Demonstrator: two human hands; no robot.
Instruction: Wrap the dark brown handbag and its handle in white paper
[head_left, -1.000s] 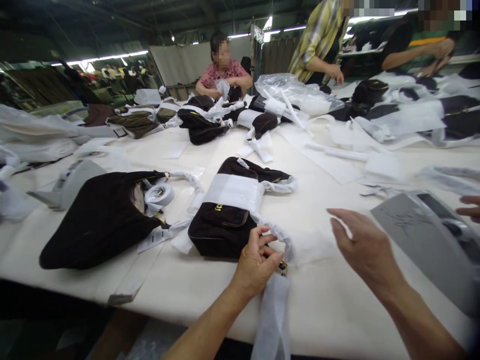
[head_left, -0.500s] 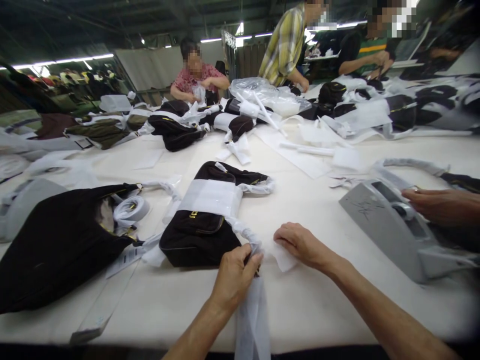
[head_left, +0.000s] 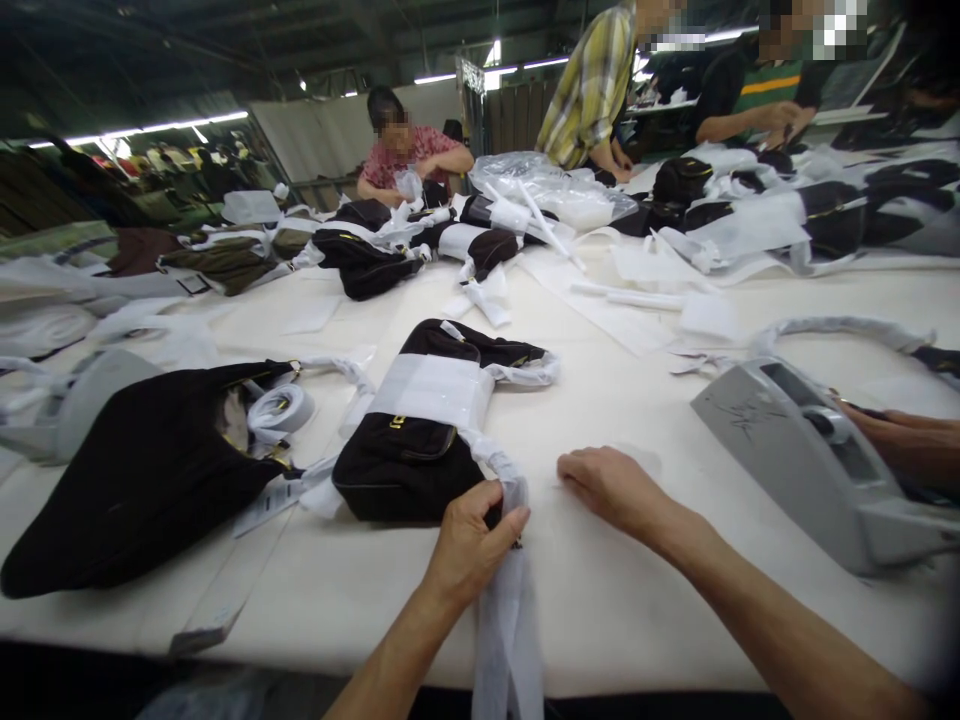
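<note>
A dark fabric bag (head_left: 412, 480) lies in front of me with a white paper band (head_left: 435, 385) around its middle. My left hand (head_left: 480, 530) is closed on the bag's strap (head_left: 499, 465), which is wrapped in white tissue, at the lower right corner. From under that hand a long loose white strip (head_left: 510, 630) hangs toward the table's front edge. My right hand (head_left: 611, 485) is low over the table to the right, fingertips pinched together. Part of a thin white sheet (head_left: 646, 460) shows just behind its knuckles; its grip on the sheet is mostly hidden.
A larger black bag (head_left: 142, 480) lies left, beside a white roll (head_left: 281, 408). A grey tape dispenser (head_left: 780, 450) stands right, near another person's hand (head_left: 900, 440). Wrapped bags (head_left: 367, 255) and plastic (head_left: 547, 190) cover the far side, where several people work.
The thin white sheet at my right hand has swung from below the fingers to behind the knuckles. My left hand stays on the strap. The view has shifted slightly.
</note>
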